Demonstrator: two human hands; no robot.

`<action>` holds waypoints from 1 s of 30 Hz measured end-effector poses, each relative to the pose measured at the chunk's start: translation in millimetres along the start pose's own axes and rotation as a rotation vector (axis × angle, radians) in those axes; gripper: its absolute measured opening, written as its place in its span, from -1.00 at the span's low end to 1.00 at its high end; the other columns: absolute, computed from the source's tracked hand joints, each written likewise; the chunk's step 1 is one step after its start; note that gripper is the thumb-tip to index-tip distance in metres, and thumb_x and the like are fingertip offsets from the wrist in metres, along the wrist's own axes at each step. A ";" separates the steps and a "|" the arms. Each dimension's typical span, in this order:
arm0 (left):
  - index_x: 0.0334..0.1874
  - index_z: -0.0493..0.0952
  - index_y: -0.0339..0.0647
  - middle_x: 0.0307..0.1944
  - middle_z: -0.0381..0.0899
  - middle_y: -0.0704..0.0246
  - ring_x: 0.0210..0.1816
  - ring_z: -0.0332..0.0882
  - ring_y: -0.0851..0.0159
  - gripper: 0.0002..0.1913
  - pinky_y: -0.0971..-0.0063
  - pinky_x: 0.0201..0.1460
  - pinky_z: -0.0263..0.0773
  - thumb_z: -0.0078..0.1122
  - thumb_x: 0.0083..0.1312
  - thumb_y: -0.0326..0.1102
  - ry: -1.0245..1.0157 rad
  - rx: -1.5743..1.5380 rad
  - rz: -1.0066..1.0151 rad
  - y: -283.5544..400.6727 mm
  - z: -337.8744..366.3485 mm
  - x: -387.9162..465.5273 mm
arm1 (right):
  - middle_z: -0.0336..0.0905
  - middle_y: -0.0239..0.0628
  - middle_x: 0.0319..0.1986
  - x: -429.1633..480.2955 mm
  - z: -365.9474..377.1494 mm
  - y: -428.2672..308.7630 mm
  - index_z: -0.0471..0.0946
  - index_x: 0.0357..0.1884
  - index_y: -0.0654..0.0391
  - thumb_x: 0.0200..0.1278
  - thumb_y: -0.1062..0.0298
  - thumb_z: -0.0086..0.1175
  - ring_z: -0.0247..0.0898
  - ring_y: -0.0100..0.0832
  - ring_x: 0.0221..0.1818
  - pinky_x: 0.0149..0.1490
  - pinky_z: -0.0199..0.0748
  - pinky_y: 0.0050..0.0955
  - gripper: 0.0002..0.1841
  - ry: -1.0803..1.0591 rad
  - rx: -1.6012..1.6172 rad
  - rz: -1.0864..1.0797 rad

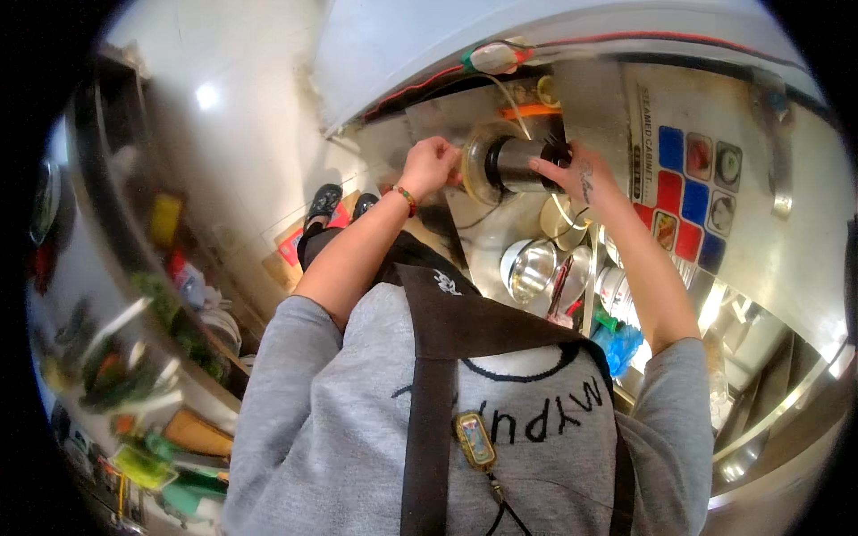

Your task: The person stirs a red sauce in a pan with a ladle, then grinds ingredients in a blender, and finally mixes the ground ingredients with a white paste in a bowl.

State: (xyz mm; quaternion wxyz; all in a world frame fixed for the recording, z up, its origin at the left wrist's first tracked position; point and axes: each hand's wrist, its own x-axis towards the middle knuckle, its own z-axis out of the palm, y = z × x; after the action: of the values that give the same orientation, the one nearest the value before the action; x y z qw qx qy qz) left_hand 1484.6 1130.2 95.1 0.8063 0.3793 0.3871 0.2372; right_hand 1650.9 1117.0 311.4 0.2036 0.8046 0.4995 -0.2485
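My right hand (580, 177) is closed around the black end of a dark metal cylinder (523, 164), apparently the body of a kitchen appliance. A clear round bowl or cover (479, 164) with a yellowish rim adjoins the cylinder's left end. By that rim, the fingers of my left hand (432, 164) are curled together. Whether they grip the rim or a small thing is too blurred to tell. A beaded bracelet (405, 199) circles my left wrist. Beneath the appliance lies a steel worktop (486, 238) with a thin cable across it.
Shiny metal bowls (529, 271) and a blue plastic bag (618, 348) lie below my right forearm. A steel steam cabinet (690, 100) with coloured squares stands at right. Green vegetables (120, 355) fill the left counter. A white cable (513, 100) runs behind the appliance.
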 end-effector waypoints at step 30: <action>-0.43 0.44 -0.38 -0.54 0.55 0.30 -0.55 0.59 0.36 -0.84 0.52 -0.48 0.47 0.03 0.22 -0.38 0.036 0.098 -0.041 12.6 -0.6 -6.6 | 0.57 -0.03 -0.40 4.1 6.2 5.1 0.53 -0.25 0.25 -0.17 -0.46 0.04 0.52 -0.09 -0.28 -0.15 0.43 -0.25 -0.19 -0.157 -0.210 0.070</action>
State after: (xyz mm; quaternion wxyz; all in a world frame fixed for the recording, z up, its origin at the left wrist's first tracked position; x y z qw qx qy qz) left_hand 1479.1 1133.6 107.8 0.7842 0.4060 0.4206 0.2081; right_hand 1655.9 1114.1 304.4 0.3338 0.7739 0.4767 -0.2497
